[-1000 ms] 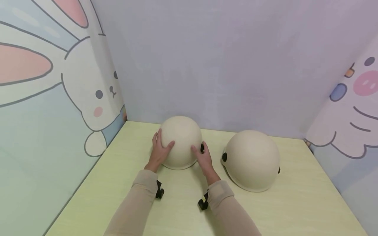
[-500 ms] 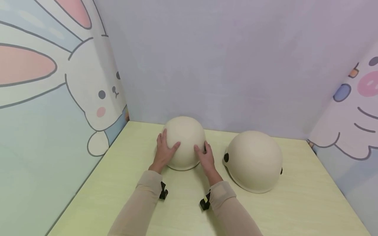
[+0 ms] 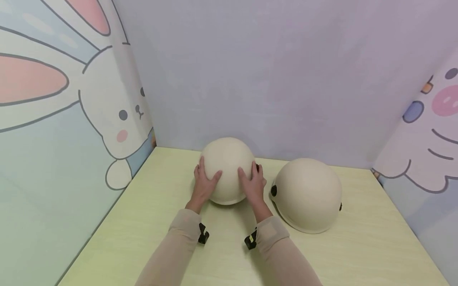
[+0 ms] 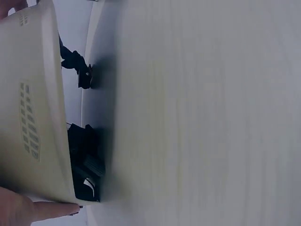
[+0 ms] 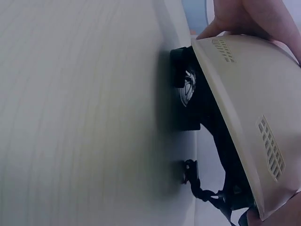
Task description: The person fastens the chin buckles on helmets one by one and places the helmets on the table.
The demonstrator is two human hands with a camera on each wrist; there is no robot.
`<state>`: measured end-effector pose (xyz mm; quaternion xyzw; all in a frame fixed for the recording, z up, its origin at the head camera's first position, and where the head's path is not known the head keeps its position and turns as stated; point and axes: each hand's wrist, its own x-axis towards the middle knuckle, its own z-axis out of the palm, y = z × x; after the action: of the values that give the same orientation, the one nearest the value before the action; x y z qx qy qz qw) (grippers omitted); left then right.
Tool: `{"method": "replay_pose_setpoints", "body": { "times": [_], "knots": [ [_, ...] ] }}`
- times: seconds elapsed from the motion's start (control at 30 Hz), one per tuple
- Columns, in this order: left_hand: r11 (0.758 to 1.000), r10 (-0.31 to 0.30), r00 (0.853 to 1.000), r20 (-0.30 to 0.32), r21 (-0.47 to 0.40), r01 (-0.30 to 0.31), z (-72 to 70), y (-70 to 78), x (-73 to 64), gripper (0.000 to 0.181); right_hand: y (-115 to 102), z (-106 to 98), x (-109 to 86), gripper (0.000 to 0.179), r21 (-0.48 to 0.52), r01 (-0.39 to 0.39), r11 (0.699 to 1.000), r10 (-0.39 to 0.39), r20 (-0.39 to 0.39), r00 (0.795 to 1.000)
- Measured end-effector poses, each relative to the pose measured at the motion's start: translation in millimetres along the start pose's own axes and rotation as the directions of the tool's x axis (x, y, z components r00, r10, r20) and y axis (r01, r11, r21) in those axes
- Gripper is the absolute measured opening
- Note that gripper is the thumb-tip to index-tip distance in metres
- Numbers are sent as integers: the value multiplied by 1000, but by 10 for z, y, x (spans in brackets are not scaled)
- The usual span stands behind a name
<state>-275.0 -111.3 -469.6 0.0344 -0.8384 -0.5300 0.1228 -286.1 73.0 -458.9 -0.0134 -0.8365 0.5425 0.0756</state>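
Note:
A cream helmet is held between both hands at the back left of the table. My left hand grips its left side, thumb on the shell and fingers round toward the rim. On the opposite side my right hand grips it the same way. Both wrist views show the rim raised off the tabletop, with black inner padding below it and a black chin strap dangling. Grid-like vents mark the lower shell. A second cream helmet with a black side fitting rests to the right.
The pale yellow-green table meets a plain lilac back wall. Side walls stand close on both sides, with a cartoon rabbit on the left one. Black wrist cameras hang under the sleeves.
Both hands have moved the held helmet slightly to the right and up from the table. More of the right hand's fingers show now. The second helmet has stayed in place.

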Motion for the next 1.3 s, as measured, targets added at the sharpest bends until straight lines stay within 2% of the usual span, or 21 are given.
{"method": "replay_pose_setpoints", "body": {
  "times": [0.23,0.4,0.67,0.93,1.07,1.17,1.3],
  "knots": [
    [1000,10,1000,-16,-27,-10,48,71,-35,94,-121,-72,-2,79,-58,42,997,-44,-31,999],
    [999,-5,999,-37,-46,4,75,112,-71,92,-183,-134,1,78,-102,87,991,-92,-50,994],
    [988,-29,999,-30,-151,24,105,202,-161,89,-338,-262,21,78,-171,192,966,-201,-35,979],
    [971,-25,999,-41,-239,15,157,242,-237,82,-568,-391,-7,73,-301,270,915,-281,6,960],
    [957,-19,998,-55,-290,2,189,250,-279,79,-663,-444,-27,73,-356,281,891,-283,47,958],
    [947,-33,998,-54,-320,14,215,261,-311,78,-707,-471,-38,73,-390,285,876,-282,65,957],
    [941,-88,995,-39,-332,71,253,264,-354,77,-761,-490,-50,71,-426,314,849,-308,86,948]
  ]
}}
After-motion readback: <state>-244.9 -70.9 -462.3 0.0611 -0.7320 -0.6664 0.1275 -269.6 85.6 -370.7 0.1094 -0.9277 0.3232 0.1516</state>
